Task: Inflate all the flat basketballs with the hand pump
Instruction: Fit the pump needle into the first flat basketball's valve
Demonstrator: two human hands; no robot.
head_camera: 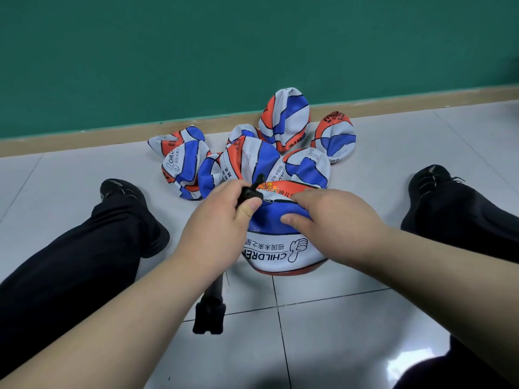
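— Basketballs, lots of them! Where are they?

— A pile of flat basketballs (252, 147) sits in the middle of the frame, on the tile floor (337, 318), near the green wall (252, 51). One more basketball (280, 248) lies closer, just below the pile.

— What are the hands doing?

— The right hand (334, 220) presses down on the near ball, fingers spread and curled over its blue part. The left hand (222, 217) pinches a small black pump nozzle (250, 193) at the top of that ball.

— And the pump?

— The black hand pump (210, 313) lies on the floor at lower middle, partly hidden under the left arm.

— Anything else?

— Two legs in dark pants with black shoes (123, 192) stretch out at left and right.
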